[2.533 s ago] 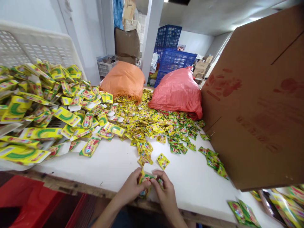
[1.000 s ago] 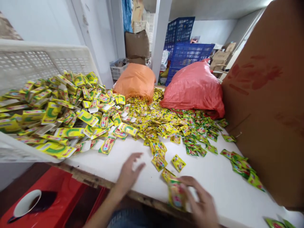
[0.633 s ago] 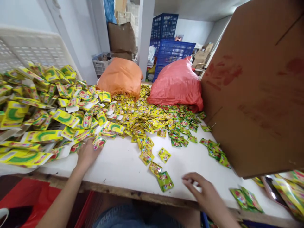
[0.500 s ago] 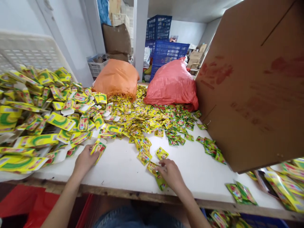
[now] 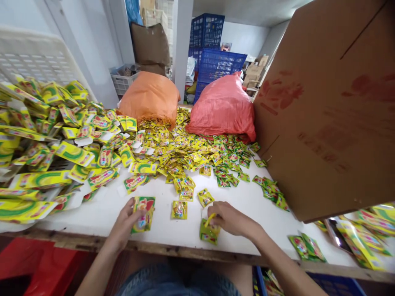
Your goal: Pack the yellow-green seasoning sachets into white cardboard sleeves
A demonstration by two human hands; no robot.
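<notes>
My left hand [image 5: 125, 224] is closed around a small printed carton [image 5: 145, 213], green, yellow and red, held just above the table's near edge. In my right hand [image 5: 226, 218] a yellow sachet [image 5: 211, 219] is pinched between the fingertips. Directly below it lie green sachets [image 5: 208, 235]. Single yellow sachets rest between the hands, one [image 5: 179, 209] nearer the carton and another [image 5: 205, 197] just beyond my right fingers. Behind them spreads a heap of yellow sachets [image 5: 182, 154], with green sachets [image 5: 230, 164] on its right side.
Many cartons [image 5: 74, 154] are piled at left against a white crate [image 5: 33, 53]. An orange sack [image 5: 149, 96] and a red sack [image 5: 224, 107] stand at the back. A large cardboard box [image 5: 327, 115] leans over the right side. More cartons [image 5: 358, 242] lie beneath it.
My left hand has moved right and nearer the edge, with the carton now turned face up. My right hand has lifted a yellow sachet, and another yellow sachet now lies apart between the hands.
</notes>
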